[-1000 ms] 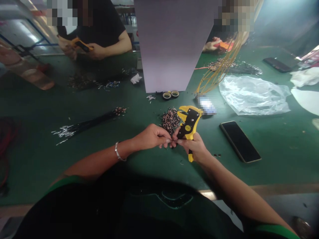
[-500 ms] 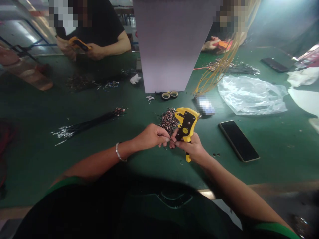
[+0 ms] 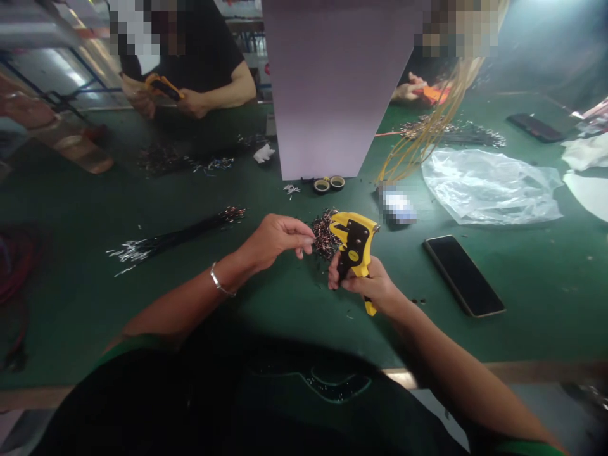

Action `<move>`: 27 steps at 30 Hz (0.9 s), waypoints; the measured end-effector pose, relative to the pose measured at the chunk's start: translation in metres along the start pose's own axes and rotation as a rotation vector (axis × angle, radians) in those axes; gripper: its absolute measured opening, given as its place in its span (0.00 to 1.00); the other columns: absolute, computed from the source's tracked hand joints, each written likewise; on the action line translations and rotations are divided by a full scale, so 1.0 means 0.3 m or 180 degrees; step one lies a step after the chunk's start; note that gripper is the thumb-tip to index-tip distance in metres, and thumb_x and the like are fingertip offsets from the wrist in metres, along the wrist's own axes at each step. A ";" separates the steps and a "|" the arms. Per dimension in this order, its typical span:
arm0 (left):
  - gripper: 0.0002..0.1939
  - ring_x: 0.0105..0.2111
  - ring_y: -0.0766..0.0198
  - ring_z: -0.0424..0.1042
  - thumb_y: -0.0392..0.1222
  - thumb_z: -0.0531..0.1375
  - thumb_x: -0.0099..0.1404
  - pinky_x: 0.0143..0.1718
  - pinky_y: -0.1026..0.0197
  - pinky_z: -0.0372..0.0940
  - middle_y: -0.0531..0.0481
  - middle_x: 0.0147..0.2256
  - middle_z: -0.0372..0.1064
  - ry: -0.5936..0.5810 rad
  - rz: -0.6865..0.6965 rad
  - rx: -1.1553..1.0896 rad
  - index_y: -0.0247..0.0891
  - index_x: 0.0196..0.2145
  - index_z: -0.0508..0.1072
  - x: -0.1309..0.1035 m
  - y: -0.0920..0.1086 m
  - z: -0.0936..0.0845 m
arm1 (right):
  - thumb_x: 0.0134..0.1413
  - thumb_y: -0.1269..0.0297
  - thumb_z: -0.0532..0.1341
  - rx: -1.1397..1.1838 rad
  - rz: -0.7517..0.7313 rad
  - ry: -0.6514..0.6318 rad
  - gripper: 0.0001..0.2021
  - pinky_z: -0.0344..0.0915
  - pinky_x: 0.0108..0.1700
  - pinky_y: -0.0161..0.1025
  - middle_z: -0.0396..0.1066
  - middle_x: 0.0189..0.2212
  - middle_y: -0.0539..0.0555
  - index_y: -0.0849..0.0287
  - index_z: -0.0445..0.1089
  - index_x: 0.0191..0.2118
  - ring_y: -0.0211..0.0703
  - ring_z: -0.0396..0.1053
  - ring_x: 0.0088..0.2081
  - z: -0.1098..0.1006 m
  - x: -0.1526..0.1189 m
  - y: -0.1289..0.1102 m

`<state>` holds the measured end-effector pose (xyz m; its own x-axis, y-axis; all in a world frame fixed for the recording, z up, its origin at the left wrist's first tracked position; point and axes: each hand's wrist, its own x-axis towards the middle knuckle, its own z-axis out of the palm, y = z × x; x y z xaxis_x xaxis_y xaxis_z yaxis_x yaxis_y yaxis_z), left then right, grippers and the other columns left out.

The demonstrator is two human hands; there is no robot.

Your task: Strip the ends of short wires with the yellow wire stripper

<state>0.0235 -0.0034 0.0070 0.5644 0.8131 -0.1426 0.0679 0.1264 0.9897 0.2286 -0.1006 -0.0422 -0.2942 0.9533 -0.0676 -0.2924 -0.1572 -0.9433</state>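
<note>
In my right hand (image 3: 368, 278) is a yellow and black wire stripper (image 3: 357, 247), its jaws pointing away from me and to the left. My left hand (image 3: 287, 239) is pinched closed just left of the tool's jaws; whatever lies between its fingertips is too small to make out. Behind the fingertips and the jaws lies a pile of short dark wire pieces with coppery ends (image 3: 323, 235), partly covered by the tool. A bundle of black wires (image 3: 183, 237) with silvery ends on the left and coppery ends on the right rests left of my left hand.
A phone (image 3: 464, 275) lies right of my right hand, with a clear plastic bag (image 3: 489, 187) beyond it. Two tape rolls (image 3: 329, 183) sit before an upright pale panel (image 3: 327, 95). Across the green table (image 3: 156, 342), two people hold tools. Yellow strands (image 3: 422, 142) hang at right.
My left hand has drawn away from my right hand, moving left and slightly up. The wire stripper stays in my right hand. The whole view has shifted slightly.
</note>
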 end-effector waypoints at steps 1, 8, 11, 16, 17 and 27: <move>0.06 0.19 0.70 0.70 0.36 0.68 0.51 0.24 0.65 0.67 0.49 0.21 0.74 0.0023 0.0045 -0.0055 0.32 0.28 0.78 0.001 0.005 -0.006 | 0.36 0.73 0.64 0.0050 0.0028 -0.0040 0.12 0.67 0.36 0.43 0.70 0.27 0.50 0.58 0.71 0.33 0.43 0.69 0.29 0.000 -0.001 -0.002; 0.07 0.21 0.70 0.70 0.39 0.68 0.51 0.25 0.63 0.68 0.50 0.22 0.74 0.0128 0.0086 -0.0281 0.33 0.28 0.77 0.003 0.012 -0.004 | 0.36 0.75 0.63 0.0139 0.0220 -0.0386 0.14 0.67 0.38 0.45 0.71 0.28 0.50 0.59 0.72 0.36 0.44 0.70 0.30 0.006 -0.010 -0.007; 0.08 0.21 0.70 0.70 0.40 0.69 0.51 0.26 0.63 0.68 0.50 0.23 0.74 0.0056 0.0024 -0.0294 0.34 0.29 0.77 0.003 0.007 0.000 | 0.36 0.75 0.63 0.0141 0.0255 -0.0482 0.16 0.67 0.38 0.45 0.72 0.28 0.50 0.59 0.71 0.37 0.44 0.70 0.31 0.009 -0.012 -0.007; 0.08 0.21 0.69 0.71 0.39 0.69 0.51 0.26 0.63 0.67 0.49 0.23 0.74 -0.0055 0.0027 -0.0388 0.33 0.29 0.77 0.004 -0.003 0.004 | 0.37 0.76 0.63 0.0099 0.0263 -0.0599 0.15 0.67 0.39 0.44 0.72 0.28 0.51 0.59 0.72 0.37 0.44 0.70 0.31 0.011 -0.015 -0.013; 0.08 0.21 0.69 0.71 0.39 0.69 0.51 0.25 0.63 0.67 0.49 0.23 0.75 -0.0060 0.0035 -0.0417 0.33 0.29 0.77 0.004 -0.003 0.005 | 0.37 0.76 0.62 0.0088 0.0268 -0.0612 0.15 0.67 0.39 0.45 0.72 0.28 0.51 0.59 0.72 0.37 0.44 0.70 0.31 0.011 -0.014 -0.014; 0.08 0.21 0.69 0.70 0.38 0.69 0.51 0.25 0.64 0.67 0.49 0.22 0.74 -0.0068 -0.0204 -0.0619 0.32 0.29 0.76 -0.002 0.002 0.016 | 0.36 0.76 0.62 0.0059 0.0264 -0.0660 0.15 0.66 0.39 0.45 0.72 0.29 0.52 0.60 0.72 0.36 0.45 0.71 0.32 0.008 -0.008 -0.010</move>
<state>0.0271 -0.0064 0.0079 0.5816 0.7878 -0.2028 -0.0547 0.2866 0.9565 0.2279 -0.1029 -0.0383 -0.4983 0.8638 -0.0745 -0.2757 -0.2393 -0.9310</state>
